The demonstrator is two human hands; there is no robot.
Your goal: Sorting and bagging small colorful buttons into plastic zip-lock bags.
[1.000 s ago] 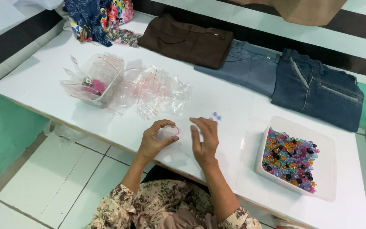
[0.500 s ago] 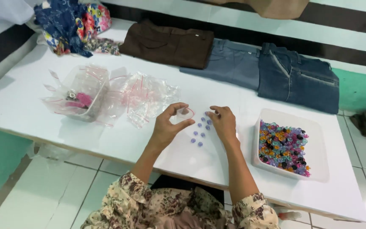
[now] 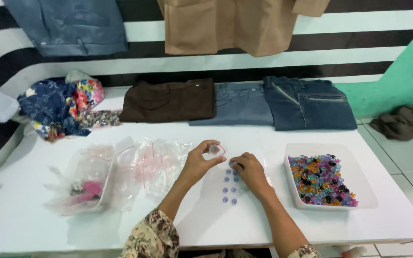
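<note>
Beads [image 3: 229, 187] sit in two short rows at frame centre on the white table [image 3: 34, 224]. My left hand [image 3: 198, 163] pinches a small clear bag [image 3: 214, 149] open; my right hand [image 3: 249, 171], fingers curled, presses on the top beads (tray [image 3: 369, 191] of more sits right). I'd guess bagging's underway; next I need one bead lifted cleanly.

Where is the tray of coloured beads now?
In the head view the tray sits on the white table, to the right of the right hand.
</note>
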